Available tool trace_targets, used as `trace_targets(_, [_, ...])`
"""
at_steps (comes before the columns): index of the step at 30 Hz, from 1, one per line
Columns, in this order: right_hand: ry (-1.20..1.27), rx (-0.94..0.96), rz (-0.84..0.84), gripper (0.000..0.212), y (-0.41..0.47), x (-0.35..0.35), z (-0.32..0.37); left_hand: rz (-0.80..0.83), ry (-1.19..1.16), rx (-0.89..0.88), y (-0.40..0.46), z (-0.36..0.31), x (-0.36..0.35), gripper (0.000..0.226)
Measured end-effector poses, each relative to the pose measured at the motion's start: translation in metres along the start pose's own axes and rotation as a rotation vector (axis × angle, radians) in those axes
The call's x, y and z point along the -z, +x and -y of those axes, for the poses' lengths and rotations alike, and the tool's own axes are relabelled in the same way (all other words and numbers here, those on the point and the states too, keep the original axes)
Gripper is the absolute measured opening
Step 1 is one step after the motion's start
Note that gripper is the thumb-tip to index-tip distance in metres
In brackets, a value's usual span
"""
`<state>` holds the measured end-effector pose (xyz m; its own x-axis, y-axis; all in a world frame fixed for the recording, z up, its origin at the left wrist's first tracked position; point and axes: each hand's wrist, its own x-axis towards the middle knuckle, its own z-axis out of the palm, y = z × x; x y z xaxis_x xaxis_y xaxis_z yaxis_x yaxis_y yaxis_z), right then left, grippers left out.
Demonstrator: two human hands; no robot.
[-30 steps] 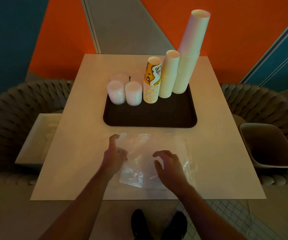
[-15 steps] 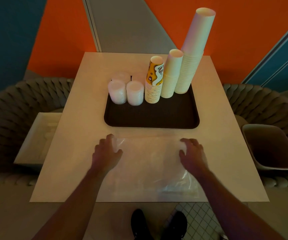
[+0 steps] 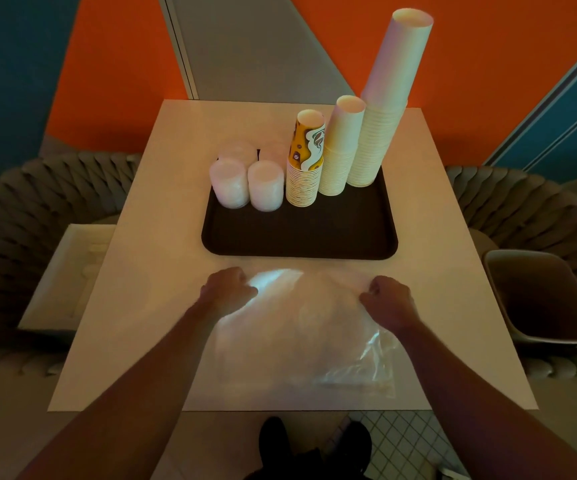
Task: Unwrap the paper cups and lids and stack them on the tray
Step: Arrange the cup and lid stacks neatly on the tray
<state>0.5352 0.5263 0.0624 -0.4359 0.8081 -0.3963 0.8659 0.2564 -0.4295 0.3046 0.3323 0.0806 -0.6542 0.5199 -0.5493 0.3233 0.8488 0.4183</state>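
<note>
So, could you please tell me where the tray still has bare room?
The tray's near half, towards the plastic wrap, is bare. Its far edge is crowded: lid stacks left, three cup stacks right.

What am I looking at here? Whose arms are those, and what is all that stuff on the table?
There is no machine here. A person wears a camera on their head, so you see what they see when looking down: their own two arms and, at the bottom, their shoes.

On the pale table sits a dark tray. On it stand three stacks of paper cups: a patterned yellow stack, a plain stack and a very tall stack. Beside them are stacks of white lids.

In front lies a clear plastic wrapper, probably what the cups or lids came in. The left hand and right hand each grip an end of it, fingers curled. A bin stands at the right.
</note>
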Motion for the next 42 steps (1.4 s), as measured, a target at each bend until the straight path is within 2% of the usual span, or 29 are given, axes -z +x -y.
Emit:
trace_targets(1, [0.079, -0.004, -0.011, 0.013, -0.003, 0.002, 0.0, 0.016, -0.15, 0.039, 0.0, -0.001, 0.002, 0.024])
trace_targets(3, [0.265, -0.036, -0.036, 0.011, -0.007, 0.006, -0.003, 0.08, -0.347, 0.117, -0.006, -0.002, 0.007, 0.052])
trace_targets(4, [0.35, -0.058, -0.044, 0.008, -0.009, 0.008, -0.005, 0.107, -0.386, 0.148, -0.009, -0.002, 0.008, 0.068])
trace_targets(6, [0.491, -0.114, -0.039, 0.012, -0.011, 0.01, -0.01, 0.158, -0.377, 0.163, -0.017, 0.0, 0.009, 0.082])
trace_targets(8, [0.579, -0.155, -0.024, 0.02, -0.01, 0.009, -0.018, 0.21, -0.341, 0.16, -0.023, 0.002, 0.005, 0.078])
trace_targets(10, [0.639, -0.174, 0.0, 0.025, -0.009, 0.007, -0.025, 0.174, -0.352, 0.171, -0.023, 0.005, -0.001, 0.061])
trace_targets(14, [0.835, -0.168, 0.15, 0.049, -0.015, 0.011, -0.031, 0.109, -0.558, 0.152, -0.027, 0.014, -0.007, 0.035])
trace_targets(15, [0.82, -0.152, 0.184, 0.054, -0.017, 0.012, -0.033, 0.113, -0.607, 0.137, -0.027, 0.018, -0.01, 0.04])
trace_targets(18, [0.756, -0.164, 0.184, 0.06, -0.019, 0.009, -0.041, 0.108, -0.656, 0.143, -0.035, 0.023, -0.018, 0.079])
trace_targets(22, [0.695, -0.133, 0.149, 0.06, -0.02, 0.008, -0.043, 0.045, -0.701, 0.136, -0.044, 0.021, -0.024, 0.097])
trace_targets(26, [0.673, -0.088, 0.134, 0.063, -0.024, 0.01, -0.044, 0.029, -0.716, 0.133, -0.054, 0.01, -0.026, 0.08])
trace_targets(30, [0.637, -0.059, 0.1, 0.061, -0.029, 0.016, -0.044, 0.013, -0.747, 0.095, -0.062, 0.006, -0.028, 0.087])
trace_targets(32, [0.571, -0.022, 0.061, 0.058, -0.033, 0.021, -0.042, -0.005, -0.698, 0.026, -0.069, 0.004, -0.026, 0.083])
trace_targets(37, [0.372, 0.094, -0.015, 0.057, -0.044, 0.036, -0.028, -0.015, -0.53, -0.184, -0.082, -0.003, -0.024, 0.047])
trace_targets(42, [0.28, 0.248, -0.057, 0.056, -0.068, 0.04, 0.008, -0.083, -0.382, -0.278, -0.101, -0.031, -0.028, 0.049])
